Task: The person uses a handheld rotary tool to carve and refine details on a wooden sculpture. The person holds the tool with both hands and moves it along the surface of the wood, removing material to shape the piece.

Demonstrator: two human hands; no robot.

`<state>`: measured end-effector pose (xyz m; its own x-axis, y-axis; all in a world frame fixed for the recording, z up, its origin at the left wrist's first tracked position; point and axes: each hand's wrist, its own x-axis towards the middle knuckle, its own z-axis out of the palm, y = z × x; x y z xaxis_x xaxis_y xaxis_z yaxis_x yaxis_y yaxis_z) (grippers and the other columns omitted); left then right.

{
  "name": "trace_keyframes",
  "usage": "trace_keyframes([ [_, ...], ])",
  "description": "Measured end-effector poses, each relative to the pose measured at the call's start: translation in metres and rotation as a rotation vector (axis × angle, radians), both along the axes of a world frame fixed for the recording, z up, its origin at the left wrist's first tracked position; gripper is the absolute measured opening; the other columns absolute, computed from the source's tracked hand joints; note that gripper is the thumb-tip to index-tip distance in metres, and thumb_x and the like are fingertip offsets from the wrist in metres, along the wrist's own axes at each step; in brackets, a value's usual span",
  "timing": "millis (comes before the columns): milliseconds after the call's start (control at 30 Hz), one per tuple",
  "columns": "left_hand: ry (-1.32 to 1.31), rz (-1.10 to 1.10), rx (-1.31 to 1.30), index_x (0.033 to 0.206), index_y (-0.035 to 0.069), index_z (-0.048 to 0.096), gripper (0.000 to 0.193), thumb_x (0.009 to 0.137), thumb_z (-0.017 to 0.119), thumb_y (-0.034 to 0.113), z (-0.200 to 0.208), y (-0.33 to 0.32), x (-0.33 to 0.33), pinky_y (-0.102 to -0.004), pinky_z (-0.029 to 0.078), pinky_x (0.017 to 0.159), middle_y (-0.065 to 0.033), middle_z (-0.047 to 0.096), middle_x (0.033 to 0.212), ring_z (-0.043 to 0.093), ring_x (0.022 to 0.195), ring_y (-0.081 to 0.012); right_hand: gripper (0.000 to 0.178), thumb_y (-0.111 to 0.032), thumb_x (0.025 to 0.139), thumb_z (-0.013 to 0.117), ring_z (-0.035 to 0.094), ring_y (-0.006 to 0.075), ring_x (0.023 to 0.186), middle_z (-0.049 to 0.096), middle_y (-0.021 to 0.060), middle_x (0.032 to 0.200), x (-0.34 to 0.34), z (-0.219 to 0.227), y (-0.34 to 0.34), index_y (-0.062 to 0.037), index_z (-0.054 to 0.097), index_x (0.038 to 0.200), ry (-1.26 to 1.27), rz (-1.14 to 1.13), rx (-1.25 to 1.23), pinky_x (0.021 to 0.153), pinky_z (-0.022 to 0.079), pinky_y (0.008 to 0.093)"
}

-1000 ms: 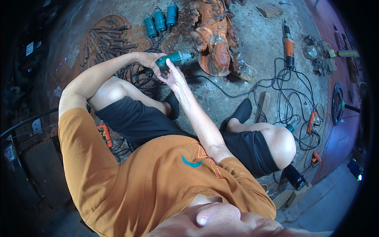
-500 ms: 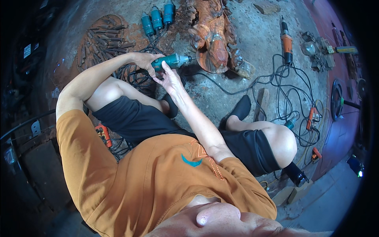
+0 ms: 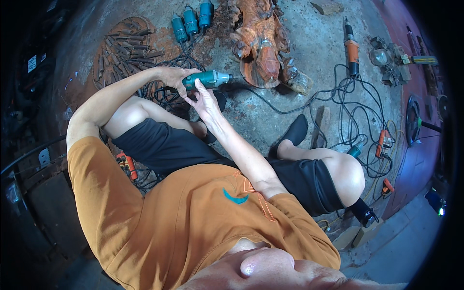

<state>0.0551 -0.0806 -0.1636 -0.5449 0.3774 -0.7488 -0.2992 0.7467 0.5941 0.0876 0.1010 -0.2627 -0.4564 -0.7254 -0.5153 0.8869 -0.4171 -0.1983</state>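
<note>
Both my hands are at a green die grinder (image 3: pixel 207 79) with a silver collar, held nearly level above the floor. My left hand (image 3: pixel 173 77) is wrapped round its rear end. My right hand (image 3: pixel 208 103) supports the body from the near side, thumb on the casing and fingers partly hidden beneath. A thin bit points right, toward a reddish-brown wood carving (image 3: pixel 265 58) lying on the floor. I cannot tell whether the bit touches the wood.
Several more green grinders (image 3: pixel 191 21) stand behind, beside a pile of carving bits (image 3: pixel 128 48). An orange-and-black grinder (image 3: pixel 352 50) lies right, with tangled black cables (image 3: pixel 345 92). A lamp (image 3: pixel 382 58) and a fan (image 3: pixel 413 121) are farther right. A wood block (image 3: pixel 321 126) lies beside my foot.
The grinder's nose has dipped slightly, so the tool sits more level. My right hand has shifted a little with it, and both hands keep hold.
</note>
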Motion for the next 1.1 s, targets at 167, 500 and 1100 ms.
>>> trace_keyframes([
  [167,-0.007,0.003,0.0,0.149,0.01,0.029,0.103,0.062,0.083,0.022,-0.002,-0.002,0.002,-0.0428,0.046,0.098,-0.0189,0.06,0.121,0.058,0.116,-0.0326,0.063,-0.033,0.089,0.076,0.044,0.0221,0.131,0.048,0.0058,0.137,0.003,0.003,-0.001,-0.017,0.041,0.14,-0.007,-0.005,-0.001,0.105,0.043,0.0556],
  [500,-0.019,0.072,0.037,0.153,0.008,0.025,0.107,0.064,0.083,0.022,-0.007,-0.006,0.005,-0.0451,0.044,0.102,-0.0209,0.057,0.127,0.055,0.12,-0.0342,0.076,-0.034,0.087,0.078,0.042,0.0264,0.131,0.044,0.008,0.14,-0.009,-0.001,-0.002,-0.0204,0.031,0.146,0.012,0.064,0.007,0.102,0.042,0.057],
  [1100,0.013,0.011,0.005,0.154,0.008,0.02,0.112,0.063,0.084,0.022,-0.006,-0.003,0.009,-0.0434,0.045,0.101,-0.0213,0.058,0.124,0.056,0.118,-0.0336,0.064,-0.027,0.089,0.077,0.046,0.0235,0.13,0.049,0.0059,0.136,0.003,-0.001,-0.002,-0.0172,0.04,0.141,-0.041,-0.004,-0.005,0.105,0.043,0.057],
])
